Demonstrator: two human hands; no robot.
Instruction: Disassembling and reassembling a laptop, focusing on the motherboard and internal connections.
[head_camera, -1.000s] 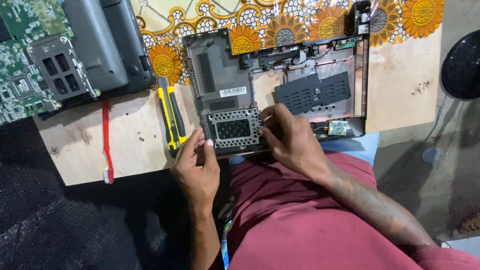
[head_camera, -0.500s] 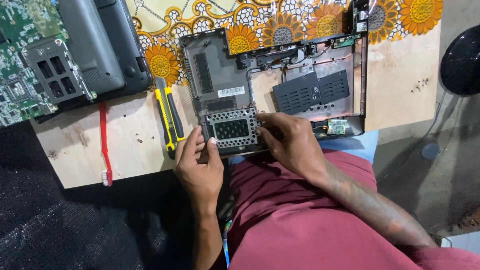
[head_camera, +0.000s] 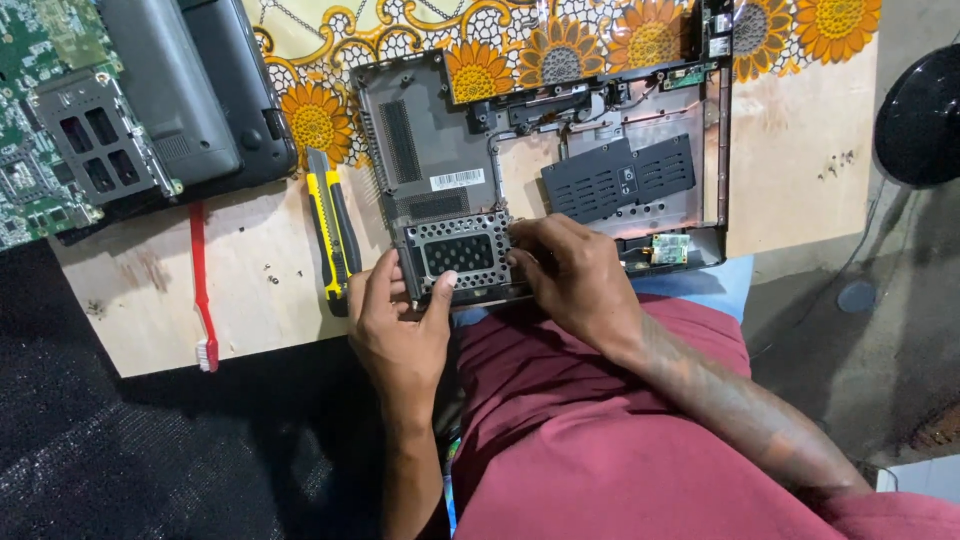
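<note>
both hands grip the perforated metal drive caddy (head_camera: 458, 255) at frame centre: left hand (head_camera: 400, 325) pinches its lower left corner, right hand (head_camera: 572, 275) clamps its right edge. it sits in the opened laptop base (head_camera: 420, 150); a yellow utility knife (head_camera: 328, 225) lies just left, a red toothbrush (head_camera: 200, 290) further left

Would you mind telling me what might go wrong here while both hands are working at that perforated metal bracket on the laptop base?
1. The laptop base overhangs the table's near edge over the lap; pressure from the left hand and right hand on the perforated bracket might tip it.
2. Tiny dark specks on the table, possibly screws, may roll off.
3. The thin cable across the base could snag.
</note>
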